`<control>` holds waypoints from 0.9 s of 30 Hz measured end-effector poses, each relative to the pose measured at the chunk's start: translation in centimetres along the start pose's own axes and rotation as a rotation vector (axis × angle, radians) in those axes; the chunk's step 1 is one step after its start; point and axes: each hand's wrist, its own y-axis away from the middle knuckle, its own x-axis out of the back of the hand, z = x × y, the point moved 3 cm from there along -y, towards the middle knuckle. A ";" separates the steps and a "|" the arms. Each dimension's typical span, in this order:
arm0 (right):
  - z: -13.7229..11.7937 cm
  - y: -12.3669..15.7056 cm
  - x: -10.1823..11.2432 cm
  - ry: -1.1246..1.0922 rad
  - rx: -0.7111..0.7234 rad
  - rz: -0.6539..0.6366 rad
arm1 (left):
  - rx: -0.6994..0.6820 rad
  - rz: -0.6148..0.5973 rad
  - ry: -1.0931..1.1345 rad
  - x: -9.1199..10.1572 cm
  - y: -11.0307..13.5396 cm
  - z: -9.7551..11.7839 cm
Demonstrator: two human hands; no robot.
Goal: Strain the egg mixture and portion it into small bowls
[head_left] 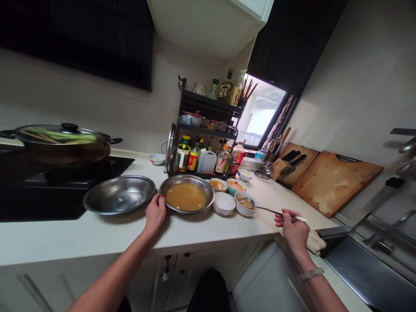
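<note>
The steel dish (pixel 186 180) of yellow-brown liquid sits on the white counter (pixel 97 234) near its front edge, straight ahead of me. My left hand (pixel 155 213) rests against the dish's near left rim, fingers curled loosely on the metal, thumb on the edge.

My right hand (pixel 292 227) is closed round the end of a long metal spoon (pixel 269 209), pinching the handle between thumb and fingers. The spoon's bowl lies inside a small white bowl (pixel 243 211) of brownish sauce, just right of the dish.

Between that and the dish stands another white bowl (pixel 223 203). Behind them are a bowl of orange sauce (pixel 218 185) and a teal bowl (pixel 235 186), close together. A second steel dish (pixel 118 195) lies just left of the first, their rims nearly touching.

Further left, a lidded wok (pixel 61 143) with greens under the glass sits on the black hob (pixel 32 195). A black rack (pixel 204 130) of bottles and jars stands against the wall behind the dishes. To the right, two wooden cutting boards (pixel 331 180) lean on the wall, with black-handled knives (pixel 290 158) on the nearer one. A pale cloth (pixel 316 242) lies below my right hand at the edge of the sink (pixel 373 268).
</note>
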 end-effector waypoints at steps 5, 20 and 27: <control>0.4 -0.2 0.3 -0.099 -0.055 0.033 | -0.051 -0.009 0.002 0.2 0.3 0.5; -2.3 -0.8 -0.7 -0.326 -0.125 0.052 | -0.071 -0.031 -0.001 0.5 0.5 0.8; -4.5 -0.4 -2.6 -0.330 -0.096 0.001 | -0.075 -0.059 -0.012 0.4 0.5 0.6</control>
